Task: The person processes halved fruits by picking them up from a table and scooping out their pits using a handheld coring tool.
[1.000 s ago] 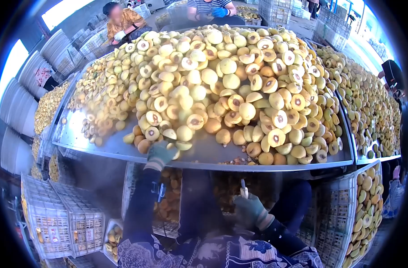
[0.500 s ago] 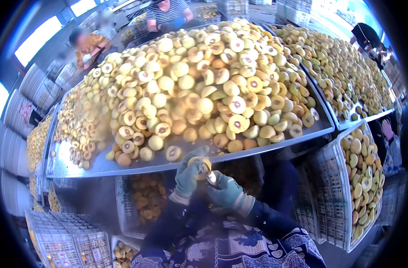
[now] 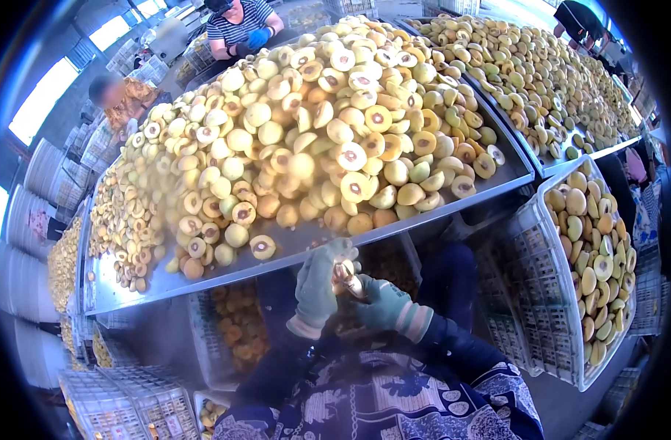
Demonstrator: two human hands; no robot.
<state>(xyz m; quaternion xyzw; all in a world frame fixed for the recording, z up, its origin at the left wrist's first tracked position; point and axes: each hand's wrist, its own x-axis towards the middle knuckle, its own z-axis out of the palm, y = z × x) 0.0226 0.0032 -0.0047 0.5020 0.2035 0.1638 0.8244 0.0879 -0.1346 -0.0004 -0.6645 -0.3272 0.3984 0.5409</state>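
Observation:
Just in front of the near edge of a metal table (image 3: 276, 269), my two gloved hands meet. My left hand (image 3: 317, 286), in a grey-green glove, is closed round a halved fruit (image 3: 343, 270) whose brown centre faces up. My right hand (image 3: 388, 304) is wrapped round a small metal tool (image 3: 356, 288), its tip against the fruit. A large heap of halved yellow fruit (image 3: 276, 139) covers much of the table. One cut half (image 3: 263, 247) lies near the table's edge, just beyond my left hand.
Below the table stands a crate of fruit (image 3: 236, 330). A tilted crate (image 3: 526, 293) full of halves is at the right. Crates (image 3: 130, 403) stand at lower left. A second heaped table (image 3: 526, 88) adjoins. Co-workers (image 3: 240, 29) sit across the table.
My left hand first reached to the table's edge, then came back to my right hand with a fruit half. The view has turned, and the hands now work close together on it.

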